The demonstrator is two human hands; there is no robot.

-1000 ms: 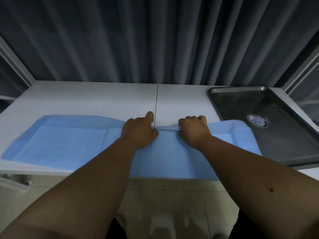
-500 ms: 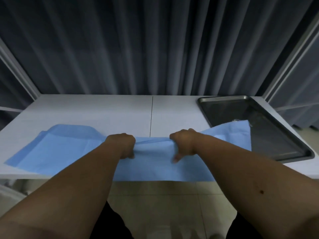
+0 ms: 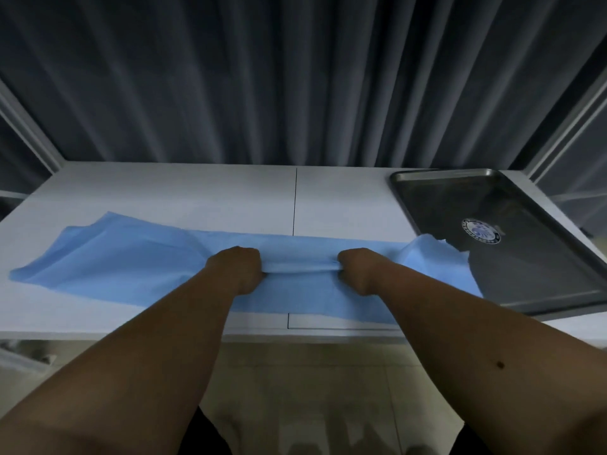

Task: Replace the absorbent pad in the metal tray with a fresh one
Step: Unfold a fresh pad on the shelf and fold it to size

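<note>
blue absorbent pad (image 3: pixel 108 257) spreads flat on the white table (image 3: pixel 184 195) left of the left hand (image 3: pixel 235 266). both fists clench a bunched fold between them. beyond the right hand (image 3: pixel 358 266), its corner overlaps the metal tray (image 3: pixel 538 267).

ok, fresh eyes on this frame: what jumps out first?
The wide blue pad stretched across the white table, its right end lapping over the near-left corner of the metal tray. Next, the left hand and right hand, both fisted on a bunched fold at the pad's middle. Then the round blue-and-white sticker on the tray's bare floor.
</note>
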